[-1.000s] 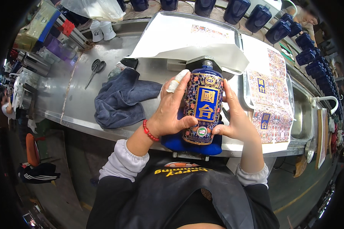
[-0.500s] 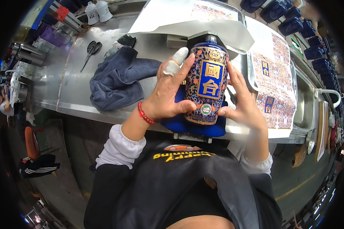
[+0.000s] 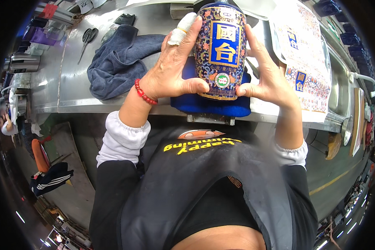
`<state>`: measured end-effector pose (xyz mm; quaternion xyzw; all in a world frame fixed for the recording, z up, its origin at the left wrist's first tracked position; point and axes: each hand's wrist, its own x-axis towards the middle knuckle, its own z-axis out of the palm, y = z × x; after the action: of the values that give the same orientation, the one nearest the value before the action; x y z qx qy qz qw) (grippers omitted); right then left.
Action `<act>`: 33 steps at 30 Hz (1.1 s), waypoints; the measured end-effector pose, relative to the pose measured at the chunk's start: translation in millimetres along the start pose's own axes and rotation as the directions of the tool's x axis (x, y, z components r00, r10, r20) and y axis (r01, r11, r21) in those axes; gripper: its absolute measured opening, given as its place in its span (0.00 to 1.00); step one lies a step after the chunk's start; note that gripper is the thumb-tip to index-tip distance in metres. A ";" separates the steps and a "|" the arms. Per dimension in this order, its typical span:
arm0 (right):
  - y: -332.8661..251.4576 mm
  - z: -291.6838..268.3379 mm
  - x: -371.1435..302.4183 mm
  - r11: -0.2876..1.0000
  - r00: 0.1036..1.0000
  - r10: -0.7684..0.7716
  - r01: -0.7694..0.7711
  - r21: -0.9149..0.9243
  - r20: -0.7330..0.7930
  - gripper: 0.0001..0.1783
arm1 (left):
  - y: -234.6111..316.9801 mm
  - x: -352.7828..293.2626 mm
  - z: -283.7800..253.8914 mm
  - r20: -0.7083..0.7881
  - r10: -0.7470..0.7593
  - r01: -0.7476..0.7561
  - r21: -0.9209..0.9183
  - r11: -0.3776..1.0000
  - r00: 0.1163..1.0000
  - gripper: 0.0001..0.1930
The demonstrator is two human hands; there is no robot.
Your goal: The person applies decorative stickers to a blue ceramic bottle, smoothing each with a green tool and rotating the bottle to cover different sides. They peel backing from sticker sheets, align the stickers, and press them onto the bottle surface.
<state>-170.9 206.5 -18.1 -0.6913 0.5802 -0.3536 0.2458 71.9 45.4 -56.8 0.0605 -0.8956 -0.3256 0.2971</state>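
A dark blue bottle (image 3: 220, 54) with a dense floral pattern and a blue-and-gold front panel faces me, held between my two hands. My left hand (image 3: 171, 68) grips its left side, thumb at the lower front and fingers up along the edge. One of those fingers wears a whitish cover, and red beads circle the wrist. On the right side, my right hand (image 3: 273, 81) holds the bottle with its thumb at the lower corner and fingers along the side. Beneath the bottle's lower part lies a bright blue cloth pad (image 3: 212, 107) at the bench edge.
A grey-blue towel (image 3: 121, 62) is crumpled left of my hands, with black-handled scissors (image 3: 87, 38) beyond it. Patterned printed sheets (image 3: 310, 96) lie on the right, beside a metal sink (image 3: 341, 93) with a white faucet (image 3: 368, 83). Several blue bottles stand at the far right.
The whole view has shifted, so the bench, hands and bottle sit higher in the picture. The bottle looks slightly larger. Both hands keep nearly the same hold on it.
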 end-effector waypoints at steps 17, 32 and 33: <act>-9.8 -10.1 10.3 0.999 0.999 0.031 -0.031 -0.034 0.013 0.80 | 12.1 14.4 -8.8 -0.014 -0.048 0.049 0.083 0.995 0.999 0.64; -11.9 -17.4 17.1 0.993 0.997 0.069 -0.071 0.092 0.022 0.76 | 17.8 22.4 -19.6 0.047 -0.139 0.131 0.151 0.980 0.989 0.62; -12.2 -17.3 17.6 0.993 0.996 0.078 -0.080 0.085 0.032 0.75 | 18.0 23.1 -20.4 0.069 -0.138 0.122 0.189 0.974 0.988 0.61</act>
<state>-175.2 193.0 5.5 -0.6615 0.5878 -0.3583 0.2975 66.2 41.3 -21.8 0.1328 -0.9274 -0.2623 0.2313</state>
